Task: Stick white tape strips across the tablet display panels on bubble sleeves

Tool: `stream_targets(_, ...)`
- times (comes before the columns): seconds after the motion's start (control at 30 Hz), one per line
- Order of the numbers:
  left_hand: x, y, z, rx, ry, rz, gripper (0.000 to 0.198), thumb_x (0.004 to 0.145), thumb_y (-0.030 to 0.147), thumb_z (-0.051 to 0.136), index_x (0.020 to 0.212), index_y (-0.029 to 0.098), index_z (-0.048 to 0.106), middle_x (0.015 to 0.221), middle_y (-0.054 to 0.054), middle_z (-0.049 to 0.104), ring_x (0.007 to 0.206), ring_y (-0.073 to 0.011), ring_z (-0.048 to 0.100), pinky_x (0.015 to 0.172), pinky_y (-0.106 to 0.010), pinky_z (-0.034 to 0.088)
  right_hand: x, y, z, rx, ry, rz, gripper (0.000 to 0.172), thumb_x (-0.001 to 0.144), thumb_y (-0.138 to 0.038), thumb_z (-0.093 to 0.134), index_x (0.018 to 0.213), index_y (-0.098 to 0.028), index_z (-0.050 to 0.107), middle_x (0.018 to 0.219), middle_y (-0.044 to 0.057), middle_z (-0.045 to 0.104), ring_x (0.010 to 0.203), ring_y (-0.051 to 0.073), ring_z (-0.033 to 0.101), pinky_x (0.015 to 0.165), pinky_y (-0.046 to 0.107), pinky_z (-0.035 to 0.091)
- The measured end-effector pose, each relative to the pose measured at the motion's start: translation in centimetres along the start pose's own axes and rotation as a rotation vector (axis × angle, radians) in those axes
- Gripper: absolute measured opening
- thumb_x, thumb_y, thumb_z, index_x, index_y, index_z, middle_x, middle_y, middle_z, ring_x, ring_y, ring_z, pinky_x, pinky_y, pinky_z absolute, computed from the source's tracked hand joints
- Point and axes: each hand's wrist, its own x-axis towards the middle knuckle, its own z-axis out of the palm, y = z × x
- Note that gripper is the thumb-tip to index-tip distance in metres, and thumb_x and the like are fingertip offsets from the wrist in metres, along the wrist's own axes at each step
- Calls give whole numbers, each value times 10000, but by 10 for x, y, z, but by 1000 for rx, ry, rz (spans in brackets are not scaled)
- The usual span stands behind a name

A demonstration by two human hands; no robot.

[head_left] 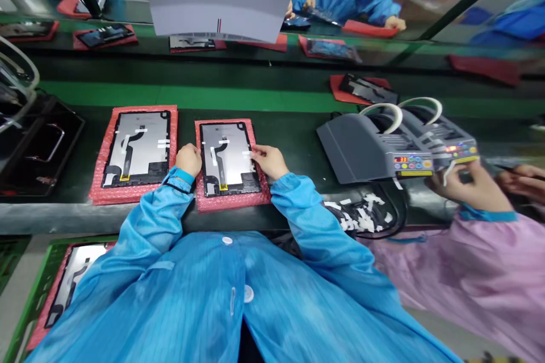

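A tablet screen panel [231,156], its silver back facing up, lies on pink bubble wrap [225,203] in front of me. White tape strips and a dark flex cable with a yellow end [223,186] are on it. My left hand [188,160] is curled closed at the panel's left edge; what its fingertips grip is hidden. At the right edge, my right hand [271,162] pinches at a small white tape strip [246,153] with thumb and forefinger. Left of my left hand, a similar panel [140,150] lies on its own pink wrap.
Two grey tape dispensers [361,144] stand to the right, where a co-worker's hand [472,187] reaches in. White tape scraps [366,215] lie near the table edge. A black box [38,144] is at far left. A green crate [32,295] holds another panel below.
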Motion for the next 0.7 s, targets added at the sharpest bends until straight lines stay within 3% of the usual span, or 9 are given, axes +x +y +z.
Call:
stream_targets(0.1,-5,1,-2,-18,3,-24,306,919,239,381,1054,91,612,1084,-172,672,1028,-258,630,869,-324,465,6,-3,-2,-128,110,77,206,822,-211,532,940,-107,666,856,117,690,804,201,635,751,292,450)
stream_targets(0.23,-14,1,-4,7,-47,-44,322,921,283,381,1021,92,620,1055,-194,677,1011,-283,638,851,-349,475,12,-6,1,-239,101,65,138,826,-188,522,882,-139,638,887,133,689,845,226,638,751,301,443)
stream_targets(0.33,-19,2,-5,21,-50,-32,292,911,249,377,1022,103,605,1046,-202,674,976,-282,651,830,-353,482,15,-5,7,-243,111,37,125,826,-219,532,871,-149,626,876,125,685,822,211,634,734,294,448)
stream_targets(0.5,-26,7,-2,37,-41,-31,294,916,244,325,1050,122,556,1061,-205,661,969,-293,652,790,-371,490,12,-6,11,-252,123,-3,155,790,-128,476,752,-176,618,876,123,664,811,212,620,729,307,447)
stream_targets(0.6,-31,11,0,37,-25,-21,293,922,235,300,1051,116,535,1087,-214,644,988,-289,645,785,-363,487,3,-15,3,-202,167,-5,139,804,-135,451,799,-175,584,867,124,652,790,220,603,714,315,439)
stream_targets(0.7,-35,8,-13,-18,-18,-46,291,936,233,283,1078,110,505,1018,-203,668,949,-277,658,772,-349,481,-2,-33,-8,-107,222,-58,94,822,-165,440,840,-179,532,759,92,626,719,214,568,687,314,422)
